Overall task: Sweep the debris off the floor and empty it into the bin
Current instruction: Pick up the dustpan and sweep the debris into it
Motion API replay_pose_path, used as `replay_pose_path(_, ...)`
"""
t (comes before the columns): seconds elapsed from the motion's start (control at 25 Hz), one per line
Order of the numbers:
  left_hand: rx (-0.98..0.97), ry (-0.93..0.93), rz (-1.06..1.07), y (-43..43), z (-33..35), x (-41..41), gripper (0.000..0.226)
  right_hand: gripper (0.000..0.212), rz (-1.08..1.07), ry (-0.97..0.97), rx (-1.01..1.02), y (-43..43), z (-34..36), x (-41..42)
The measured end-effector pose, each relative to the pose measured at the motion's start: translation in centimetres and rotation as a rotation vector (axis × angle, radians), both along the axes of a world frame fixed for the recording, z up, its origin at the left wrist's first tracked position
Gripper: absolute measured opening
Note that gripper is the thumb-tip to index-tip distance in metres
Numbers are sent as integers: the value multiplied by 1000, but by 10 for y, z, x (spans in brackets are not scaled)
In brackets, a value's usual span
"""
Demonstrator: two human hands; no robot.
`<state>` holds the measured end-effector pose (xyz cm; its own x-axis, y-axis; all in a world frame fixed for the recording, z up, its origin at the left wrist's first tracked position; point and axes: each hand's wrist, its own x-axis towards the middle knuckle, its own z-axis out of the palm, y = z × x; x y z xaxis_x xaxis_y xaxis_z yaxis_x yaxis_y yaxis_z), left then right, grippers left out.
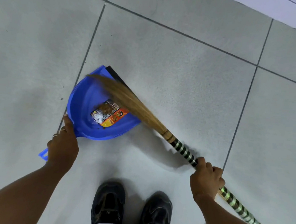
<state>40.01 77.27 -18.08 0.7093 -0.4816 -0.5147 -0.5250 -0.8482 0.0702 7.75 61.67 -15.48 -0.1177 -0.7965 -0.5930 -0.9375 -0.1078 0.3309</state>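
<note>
A blue plastic dustpan (83, 103) rests on the grey tiled floor, its black rubber lip (117, 76) facing up and right. Brown debris (106, 108) lies on the orange label inside the pan. My left hand (62, 147) grips the dustpan's handle at its lower left. A grass broom (126, 99) with tan bristles lies across the pan's mouth, bristle tips blurred over the pan. My right hand (206, 179) holds the broom's black and silver striped handle (185, 151).
A few dark specks (61, 98) dot the tile left of the dustpan. My two black shoes (130, 209) stand at the bottom centre. A paler floor strip (288, 13) runs along the top right corner.
</note>
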Motion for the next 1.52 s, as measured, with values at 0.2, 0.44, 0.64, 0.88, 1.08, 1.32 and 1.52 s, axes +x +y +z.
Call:
replay_pose_path(0.2,-28,71,73,23,10,-14,82,36,-325,-36,-119,-17,-1,11)
replay_pose_path(0.44,124,-32,98,62,16,-24,82,40,-121,34,15,-12,-3,21)
replay_pose_path(0.64,150,16,169,44,41,-45,82,39,-71,12,103,28,41,2)
replay_pose_path(0.88,-97,174,409,-3,133,-99,73,38,-561,-396,124,51,129,20)
replay_pose_path(1.08,-298,239,550,-54,250,-143,51,71,-610,-557,73,23,240,19)
replay_pose_path(1.32,-362,267,425,-119,385,-216,49,61,-498,-548,-73,-53,359,-69)
replay_pose_path(1.52,-377,274,466,-194,428,-309,52,60,-692,-584,-91,-110,392,-152)
